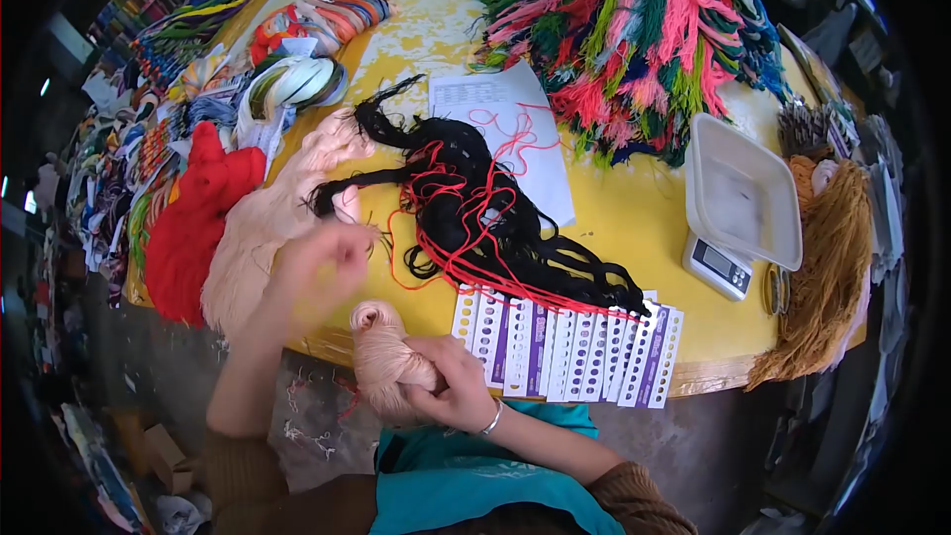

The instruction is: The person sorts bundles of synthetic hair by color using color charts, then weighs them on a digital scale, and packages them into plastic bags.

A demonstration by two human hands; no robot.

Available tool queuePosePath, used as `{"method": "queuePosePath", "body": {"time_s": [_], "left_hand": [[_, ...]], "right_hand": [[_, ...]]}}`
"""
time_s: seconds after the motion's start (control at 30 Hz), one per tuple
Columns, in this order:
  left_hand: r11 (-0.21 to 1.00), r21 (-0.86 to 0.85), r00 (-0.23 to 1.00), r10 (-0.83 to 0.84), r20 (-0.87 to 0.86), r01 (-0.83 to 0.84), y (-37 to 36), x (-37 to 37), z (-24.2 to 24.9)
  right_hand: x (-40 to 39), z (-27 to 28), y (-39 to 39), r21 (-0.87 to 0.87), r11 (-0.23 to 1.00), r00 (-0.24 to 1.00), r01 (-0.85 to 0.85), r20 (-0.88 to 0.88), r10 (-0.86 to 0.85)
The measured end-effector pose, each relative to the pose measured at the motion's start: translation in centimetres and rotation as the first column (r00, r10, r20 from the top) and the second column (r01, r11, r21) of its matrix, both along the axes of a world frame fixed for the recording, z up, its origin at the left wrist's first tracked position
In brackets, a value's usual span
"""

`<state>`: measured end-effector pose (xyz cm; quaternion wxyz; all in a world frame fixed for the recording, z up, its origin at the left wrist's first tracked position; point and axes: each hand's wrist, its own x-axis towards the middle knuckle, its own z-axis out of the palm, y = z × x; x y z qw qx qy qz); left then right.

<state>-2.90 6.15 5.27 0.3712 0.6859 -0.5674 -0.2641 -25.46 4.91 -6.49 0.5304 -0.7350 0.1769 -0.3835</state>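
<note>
My right hand [456, 386] is closed around a twisted skein of pale peach thread [381, 362], held at the table's near edge above my lap. My left hand [322, 263] is raised to the upper left of that skein, in front of a loose heap of the same pale thread [267, 218]. Motion blurs its fingers, so I cannot make out whether they grip anything. Beyond my hands, a tangled bundle of black thread [451, 154] with red strands [475, 258] through it lies across the table.
Punched thread cards [570, 352] are fanned along the near edge. To the right stands a scale [720, 267] bearing a white plastic tray [698, 178], beside brown thread [832, 277]. Red thread [193, 228] lies left; a multicoloured pile [634, 40] and a printed sheet [545, 178] are farther back.
</note>
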Motion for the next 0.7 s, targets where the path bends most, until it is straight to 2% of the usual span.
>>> {"method": "queuePosePath", "body": {"time_s": [0.07, 0.13, 0.17, 0.23, 0.3, 0.33, 0.37, 0.4, 0.47, 0.53, 0.57, 0.63, 0.7], "left_hand": [[0.984, 0.082, 0.975, -0.171, 0.145, 0.161, 5.6, -2.4, 2.1], [0.992, 0.030, 0.954, -0.126, 0.272, 0.122, 9.7, -4.5, 1.6], [0.993, 0.026, 0.955, -0.122, 0.270, 0.119, 11.7, -5.3, 0.7], [0.991, 0.049, 0.952, 0.104, 0.287, -0.123, 15.0, -6.1, -1.0], [0.986, 0.044, 0.951, 0.141, 0.276, -0.159, 16.6, -6.6, -1.0], [0.976, -0.011, 0.951, 0.215, 0.224, -0.218, 17.3, -6.8, -1.5], [0.959, -0.063, 0.944, 0.284, 0.167, -0.277, 17.8, -6.9, -1.7], [0.959, -0.066, 0.944, 0.283, 0.167, -0.276, 18.3, -7.0, -1.7], [0.950, -0.116, 0.941, 0.306, 0.142, -0.291, 18.9, -7.3, -1.8], [0.940, -0.071, 0.942, 0.336, 0.010, -0.334, 21.0, -5.4, -2.6], [0.931, -0.090, 0.934, 0.349, -0.077, -0.355, 21.5, -4.7, -2.5], [0.896, -0.055, 0.869, 0.410, -0.277, -0.440, 22.6, -4.1, -2.1], [0.888, -0.098, 0.874, 0.413, -0.256, -0.449, 22.4, -4.8, -1.3]], "right_hand": [[0.1, 0.7, 0.5, -0.042, 0.999, 1.000, 0.015, 0.006, -0.014], [0.3, 1.7, 1.3, -0.143, 0.990, 1.000, 0.013, 0.024, -0.010], [0.3, 1.9, 1.9, -0.207, 0.978, 1.000, -0.023, -0.005, 0.023], [0.8, 2.4, 3.1, -0.264, 0.963, 0.997, -0.061, 0.022, 0.070], [1.4, 2.9, 4.2, -0.348, 0.932, 0.990, -0.100, 0.060, 0.129], [1.7, 3.4, 4.6, -0.351, 0.931, 0.989, -0.103, 0.061, 0.132], [1.9, 4.0, 5.1, -0.429, 0.895, 0.983, -0.118, 0.081, 0.168], [2.2, 4.5, 5.6, -0.505, 0.854, 0.975, -0.126, 0.097, 0.201], [2.4, 4.9, 6.5, -0.531, 0.831, 0.968, -0.165, 0.074, 0.239], [2.4, 6.8, 6.5, -0.450, 0.813, 0.926, -0.369, -0.107, 0.362], [2.6, 7.8, 6.4, -0.453, 0.810, 0.926, -0.371, -0.111, 0.362], [3.5, 9.3, 7.1, -0.526, 0.812, 0.954, -0.255, 0.000, 0.299], [4.9, 9.0, 8.0, -0.572, 0.794, 0.961, -0.205, 0.034, 0.273]]}}
